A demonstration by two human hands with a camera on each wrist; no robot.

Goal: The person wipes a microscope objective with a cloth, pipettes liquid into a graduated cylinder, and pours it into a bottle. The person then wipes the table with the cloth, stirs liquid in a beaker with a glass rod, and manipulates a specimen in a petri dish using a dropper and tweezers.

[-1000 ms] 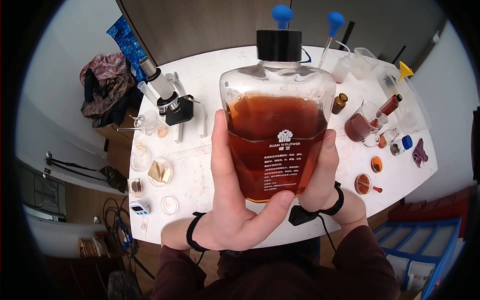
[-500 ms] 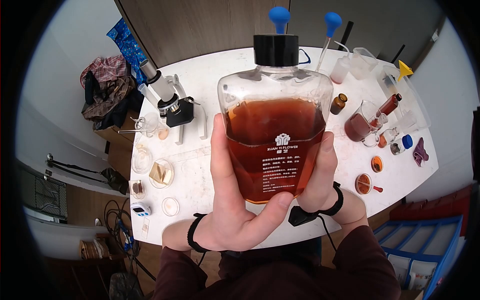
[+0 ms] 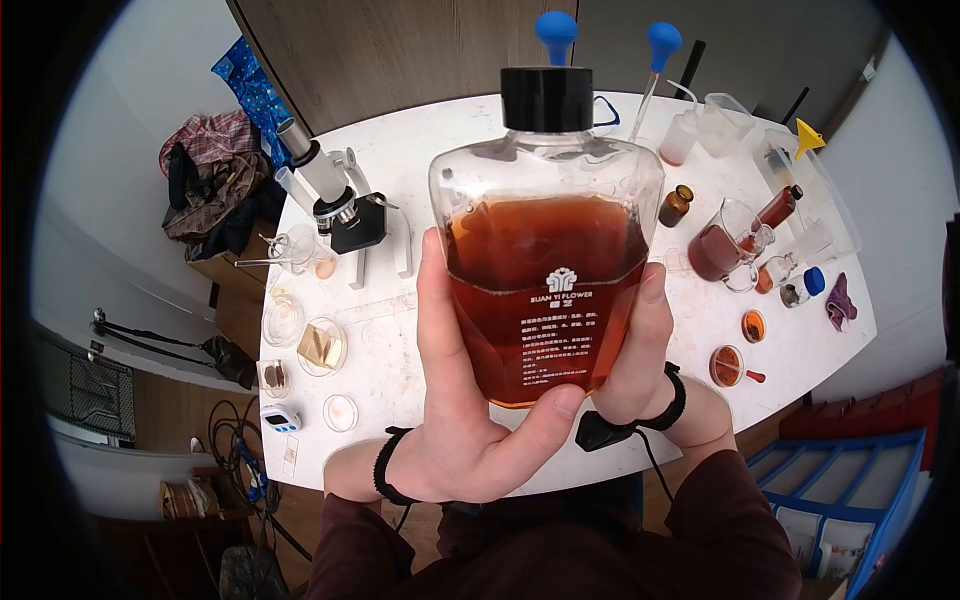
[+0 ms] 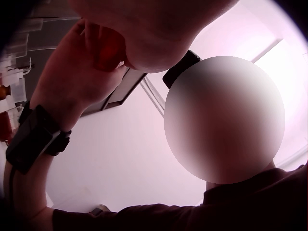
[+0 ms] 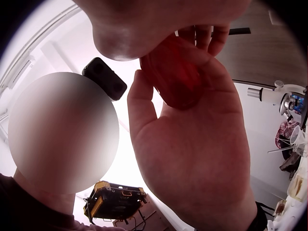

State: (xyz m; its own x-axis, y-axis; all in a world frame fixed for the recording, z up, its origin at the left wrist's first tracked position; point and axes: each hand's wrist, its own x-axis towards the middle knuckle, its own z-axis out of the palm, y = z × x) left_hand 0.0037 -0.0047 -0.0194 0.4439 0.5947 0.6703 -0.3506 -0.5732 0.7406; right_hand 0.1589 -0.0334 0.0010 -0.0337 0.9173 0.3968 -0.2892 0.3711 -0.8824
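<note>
My left hand (image 3: 465,440) and right hand (image 3: 632,365) both grip the bottle (image 3: 545,310), raised above the table (image 3: 410,150); a microscope (image 3: 325,178) stands toward its left edge, a beaker (image 3: 712,255) toward its right.

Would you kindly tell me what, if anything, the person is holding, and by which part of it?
A black-capped bottle, held by the lower part of its body: the left hand grips one side, the right hand the opposite side.

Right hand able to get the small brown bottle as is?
Probably not: the right hand is holding the big bottle together with the left hand. Nothing else seems to block the way to the small brown bottle.
</note>
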